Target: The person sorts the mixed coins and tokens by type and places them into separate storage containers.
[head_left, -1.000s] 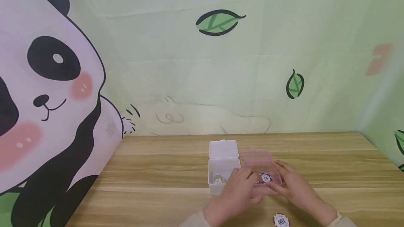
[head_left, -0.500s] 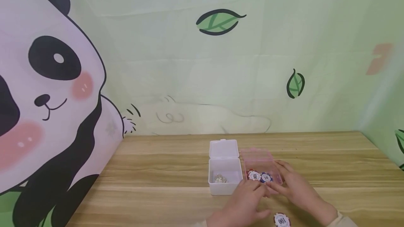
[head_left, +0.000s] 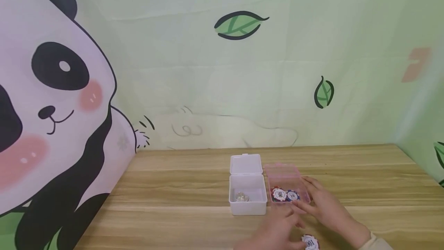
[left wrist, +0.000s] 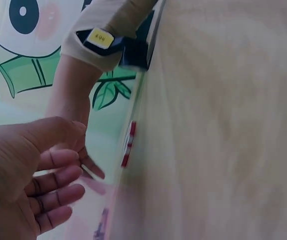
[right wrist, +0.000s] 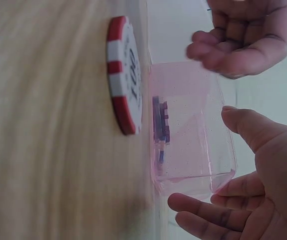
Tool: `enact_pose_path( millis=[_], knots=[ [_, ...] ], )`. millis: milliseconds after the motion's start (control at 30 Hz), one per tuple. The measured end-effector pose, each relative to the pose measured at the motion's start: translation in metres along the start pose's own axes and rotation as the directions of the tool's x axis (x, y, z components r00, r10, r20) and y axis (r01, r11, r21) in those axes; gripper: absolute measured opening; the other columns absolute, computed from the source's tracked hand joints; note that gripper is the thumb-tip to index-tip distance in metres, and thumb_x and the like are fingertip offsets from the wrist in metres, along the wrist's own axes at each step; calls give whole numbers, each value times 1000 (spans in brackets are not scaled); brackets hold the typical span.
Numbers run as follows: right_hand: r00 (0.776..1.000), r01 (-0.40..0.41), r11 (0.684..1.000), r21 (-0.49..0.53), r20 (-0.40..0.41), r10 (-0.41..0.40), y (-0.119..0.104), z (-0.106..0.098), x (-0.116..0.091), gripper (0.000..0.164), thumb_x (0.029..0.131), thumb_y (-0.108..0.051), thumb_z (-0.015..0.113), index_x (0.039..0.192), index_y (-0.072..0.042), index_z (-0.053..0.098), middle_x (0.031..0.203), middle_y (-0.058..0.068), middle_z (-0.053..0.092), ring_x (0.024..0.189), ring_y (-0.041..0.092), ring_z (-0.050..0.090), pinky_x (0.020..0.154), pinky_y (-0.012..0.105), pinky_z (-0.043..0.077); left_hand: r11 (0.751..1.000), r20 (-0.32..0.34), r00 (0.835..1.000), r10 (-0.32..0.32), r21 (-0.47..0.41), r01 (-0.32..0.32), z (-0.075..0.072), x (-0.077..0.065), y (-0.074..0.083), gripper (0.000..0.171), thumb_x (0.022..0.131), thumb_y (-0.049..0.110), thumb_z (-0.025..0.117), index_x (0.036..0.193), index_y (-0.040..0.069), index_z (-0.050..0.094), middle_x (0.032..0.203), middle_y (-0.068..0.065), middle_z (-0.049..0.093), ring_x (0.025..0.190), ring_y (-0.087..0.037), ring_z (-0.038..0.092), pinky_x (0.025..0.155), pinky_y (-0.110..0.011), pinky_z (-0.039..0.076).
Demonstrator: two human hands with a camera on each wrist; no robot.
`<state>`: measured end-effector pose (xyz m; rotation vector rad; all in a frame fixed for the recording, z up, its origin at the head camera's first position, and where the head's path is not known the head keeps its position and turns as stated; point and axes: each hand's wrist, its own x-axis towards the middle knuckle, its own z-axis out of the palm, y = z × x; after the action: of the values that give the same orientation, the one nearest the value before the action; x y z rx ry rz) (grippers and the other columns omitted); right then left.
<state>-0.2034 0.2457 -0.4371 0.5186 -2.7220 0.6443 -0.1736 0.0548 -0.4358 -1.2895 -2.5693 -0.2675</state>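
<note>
A red-and-white poker chip marked 100 [head_left: 312, 241] lies flat on the table near the front. Over its left side hovers my left hand [head_left: 275, 227], fingers loosely bent and holding nothing; the left wrist view shows the chip [left wrist: 129, 144] apart from them. My right hand [head_left: 327, 208] holds the translucent pink box [right wrist: 193, 155] at its right front corner, thumb by the front rim and fingers along the side. Inside that box are a chip marked 500 [head_left: 279, 194] and a blue chip marked 10 [head_left: 293, 195]; whether more lie beneath is unclear.
Left of the pink box stands a white box [head_left: 248, 208] with its lid [head_left: 246, 164] raised and several small shiny pieces [head_left: 241, 196] inside. The pink lid [head_left: 282, 170] is also raised. A printed panda cloth [head_left: 194, 68] backs the wooden table [head_left: 173, 219].
My left hand has come out of the pink box and moved toward the front, to the chip marked 100, uncovering the 500 chip. The right hand has stayed at the box.
</note>
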Motion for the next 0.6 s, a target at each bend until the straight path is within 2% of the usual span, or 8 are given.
enact_pose_path(
  millis=[200,367,467,600],
  knots=[
    [1000,7,1000,-13,8,-7,1,-1,0,71,85,-41,69,131,10,50,136,28,50,107,41,62,91,53,51,998,68,998,-14,-54,18,10,4,4,33,79,47,74,103,26,67,115,11,64,114,-2,55,96,-17,43],
    [1000,6,1000,-14,5,-6,1,-1,0,72,85,-41,69,131,10,50,136,29,50,107,42,61,92,54,51,996,105,994,-38,-76,46,16,8,8,31,77,45,77,101,26,69,109,12,64,108,0,56,92,-16,43],
    [1000,12,1000,-17,1,-12,0,-1,0,72,85,-40,70,131,10,50,135,29,50,107,42,61,92,53,51,995,128,990,-53,-76,63,18,10,9,30,76,44,77,100,26,70,104,14,63,102,1,55,90,-16,43],
    [1000,11,1000,-21,-1,-11,0,-1,0,72,85,-40,70,131,10,50,135,28,51,104,40,63,91,52,52,998,144,988,-49,-35,55,22,12,9,30,76,47,76,99,27,70,99,15,61,98,3,53,90,-17,42]
  ],
)
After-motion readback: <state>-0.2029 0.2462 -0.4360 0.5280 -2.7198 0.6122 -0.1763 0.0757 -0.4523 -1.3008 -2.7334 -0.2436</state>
